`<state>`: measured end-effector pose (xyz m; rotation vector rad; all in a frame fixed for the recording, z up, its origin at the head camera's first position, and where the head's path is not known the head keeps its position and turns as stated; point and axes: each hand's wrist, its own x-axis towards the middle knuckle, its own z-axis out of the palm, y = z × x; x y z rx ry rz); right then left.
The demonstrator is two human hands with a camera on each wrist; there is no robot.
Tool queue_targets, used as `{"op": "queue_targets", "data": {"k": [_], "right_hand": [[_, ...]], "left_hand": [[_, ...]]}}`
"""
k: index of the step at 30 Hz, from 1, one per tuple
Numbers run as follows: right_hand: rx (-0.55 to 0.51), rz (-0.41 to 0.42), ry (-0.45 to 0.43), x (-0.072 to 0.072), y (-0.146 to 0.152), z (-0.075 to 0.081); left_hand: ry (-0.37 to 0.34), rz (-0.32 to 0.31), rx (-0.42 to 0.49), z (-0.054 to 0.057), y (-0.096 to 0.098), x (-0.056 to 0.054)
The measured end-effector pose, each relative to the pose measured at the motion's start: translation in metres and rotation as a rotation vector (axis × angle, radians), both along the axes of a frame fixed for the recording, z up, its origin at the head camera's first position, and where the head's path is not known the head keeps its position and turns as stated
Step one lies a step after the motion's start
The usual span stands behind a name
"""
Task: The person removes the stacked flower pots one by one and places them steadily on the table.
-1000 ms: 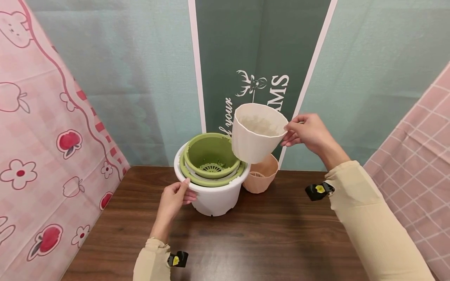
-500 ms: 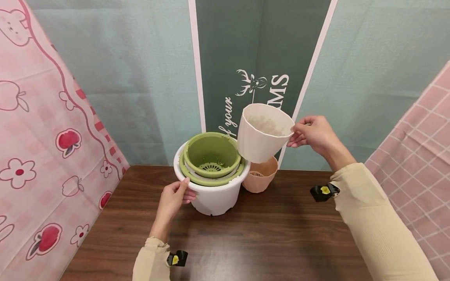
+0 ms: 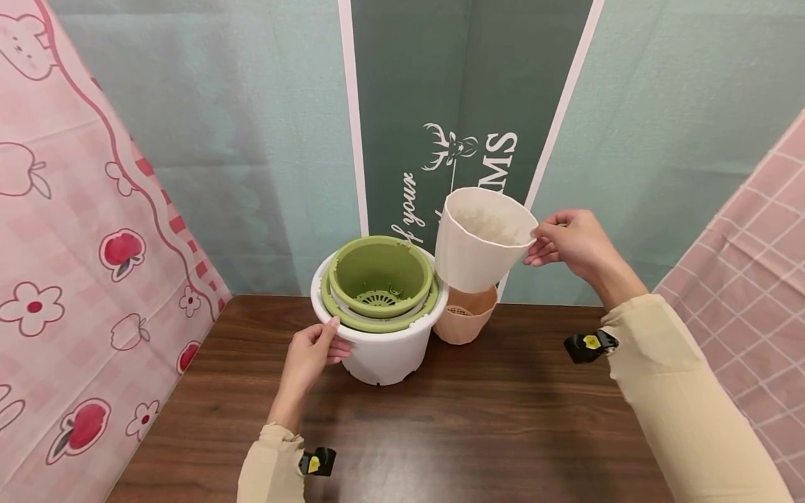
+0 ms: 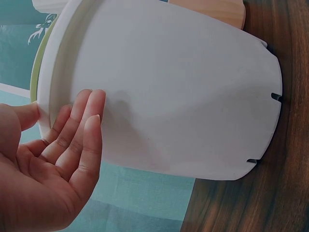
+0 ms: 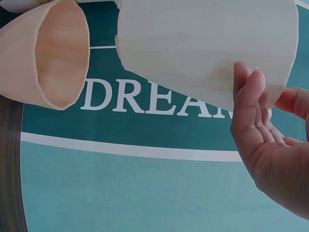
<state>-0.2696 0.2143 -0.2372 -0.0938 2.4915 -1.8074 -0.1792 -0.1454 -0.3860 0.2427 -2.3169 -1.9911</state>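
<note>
My right hand (image 3: 575, 241) pinches the rim of a white faceted flower pot (image 3: 472, 258), held tilted in the air. Below it stands a peach flower pot (image 3: 462, 328) on the table, partly hidden by the white one; the right wrist view shows the two pots apart. My left hand (image 3: 312, 353) grips the rim of a large white pot (image 3: 383, 360), thumb on the rim and fingers against the outer wall. Nested inside that pot are green pots (image 3: 383, 269), the innermost with a slotted bottom.
The dark wooden table (image 3: 440, 433) ends at a green cloth backdrop (image 3: 264, 175) with white lettering. A pink printed cloth (image 3: 75, 279) hangs on the left, and a pink checked cloth (image 3: 748, 279) on the right.
My right hand has moved to the right with the white faceted pot, from beside the green pots to above the peach pot. The left hand has stayed on the large pot's rim.
</note>
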Motion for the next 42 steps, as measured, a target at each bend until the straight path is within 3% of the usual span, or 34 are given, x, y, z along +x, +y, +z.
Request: {"op": "queue_targets", "data": {"k": [15, 32, 42], "right_hand": [[0.036, -0.007, -0.021, 0.003, 0.015, -0.009], [0.1, -0.029, -0.053, 0.008, 0.044, -0.033], [0.08, -0.038, -0.055, 0.011, 0.058, -0.044]], "left_hand": [[-0.009, 0.001, 0.006, -0.002, -0.001, -0.001], [-0.009, -0.003, 0.008, -0.004, -0.001, -0.002], [-0.009, 0.012, 0.004, -0.005, -0.001, -0.004]]}}
